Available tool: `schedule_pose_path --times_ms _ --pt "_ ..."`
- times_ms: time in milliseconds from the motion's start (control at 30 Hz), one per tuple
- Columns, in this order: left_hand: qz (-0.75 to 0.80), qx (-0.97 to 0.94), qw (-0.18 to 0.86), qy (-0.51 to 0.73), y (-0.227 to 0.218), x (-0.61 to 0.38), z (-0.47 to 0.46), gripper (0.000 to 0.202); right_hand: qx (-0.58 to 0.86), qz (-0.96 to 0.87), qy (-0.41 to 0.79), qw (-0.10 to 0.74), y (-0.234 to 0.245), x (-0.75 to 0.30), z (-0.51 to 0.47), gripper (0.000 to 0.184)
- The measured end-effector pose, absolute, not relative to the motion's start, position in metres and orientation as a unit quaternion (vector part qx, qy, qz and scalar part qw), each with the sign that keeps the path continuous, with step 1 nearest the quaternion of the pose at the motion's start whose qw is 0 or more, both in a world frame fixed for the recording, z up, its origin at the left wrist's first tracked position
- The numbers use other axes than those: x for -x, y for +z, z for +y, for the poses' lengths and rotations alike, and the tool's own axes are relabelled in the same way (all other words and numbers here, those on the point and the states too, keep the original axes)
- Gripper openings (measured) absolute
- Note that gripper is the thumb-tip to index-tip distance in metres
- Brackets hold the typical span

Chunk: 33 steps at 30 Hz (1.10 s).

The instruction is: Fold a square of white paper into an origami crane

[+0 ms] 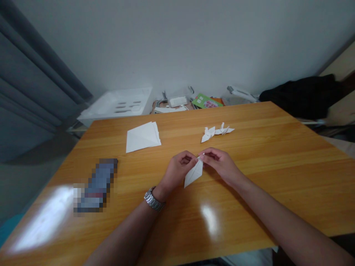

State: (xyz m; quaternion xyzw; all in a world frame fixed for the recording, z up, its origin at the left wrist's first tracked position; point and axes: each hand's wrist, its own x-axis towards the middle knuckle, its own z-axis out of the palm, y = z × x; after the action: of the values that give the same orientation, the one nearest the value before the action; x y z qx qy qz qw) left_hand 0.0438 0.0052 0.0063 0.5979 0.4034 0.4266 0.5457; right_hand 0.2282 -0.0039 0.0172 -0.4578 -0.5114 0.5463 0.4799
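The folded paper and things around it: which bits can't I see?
Head view:
Upper end of folded paper: partly hidden by the grip of left hand and right hand.
Dark object: masked by pixel blocks.
Print on green booklet: too small.
Near right corner of table: cut off by right edge.

Wall (188, 44): plain and pale grey, it is filling the upper centre of the frame.
Curtain (33, 66): grey folds are hanging down the upper left.
Floor (30, 184): a dim grey patch, apparently this, is showing below them.
Tabletop (291, 177): glossy orange-brown wood grain is stretching across the middle and lower frame.
Light: white glare (44, 221) is shining off the wood at lower left, with a smaller patch glowing at lower centre.
Upper right: black cloth (302, 98) is lying heaped beside the table.
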Motion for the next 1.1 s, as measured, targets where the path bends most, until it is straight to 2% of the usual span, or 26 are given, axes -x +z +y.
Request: schedule_pose_path --times_ms 567,1100 --pt "0.42 -0.601 0.543 0.408 0.0103 -0.0446 0.0033 0.031 0.44 -0.498 0.592 0.457 0.0143 -0.2263 -0.0064 0.034" --pt "0.419 -0.632 0.522 0.39 0.0058 -0.0365 0.0088 0.032 0.459 -0.518 0.57 0.443 0.0142 -0.2308 -0.0036 0.038"
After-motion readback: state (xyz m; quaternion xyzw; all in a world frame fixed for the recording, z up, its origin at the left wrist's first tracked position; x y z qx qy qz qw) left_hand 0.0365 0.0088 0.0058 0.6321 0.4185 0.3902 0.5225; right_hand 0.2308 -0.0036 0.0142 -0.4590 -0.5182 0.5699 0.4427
